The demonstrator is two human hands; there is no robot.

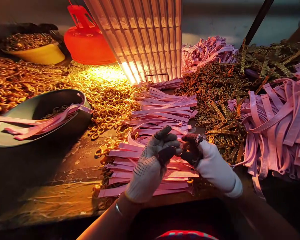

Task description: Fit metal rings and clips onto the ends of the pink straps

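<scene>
My left hand (150, 163), in a white dotted glove with dark fingertips, is held above a row of pink straps (165, 116). Its fingers are curled in; what they hold, if anything, is too small or hidden to make out. Close on its right is my right hand (212, 163), gloved in white, with dark-tipped fingers drawn together. The fingertips of both hands nearly meet. Beneath and beyond them the pink straps lie side by side across the table, and brass-coloured metal hooks or rings (103, 148) show at some of their left ends.
A heap of gold-coloured metal fittings (110, 96) spreads at left. Darker metal pieces (220, 90) lie at right, beside piled pink straps (277, 130). A dark oval basin (65, 130) stands left. Behind are a ribbed lit panel (155, 40), a red container (87, 45) and a yellow tub (43, 55).
</scene>
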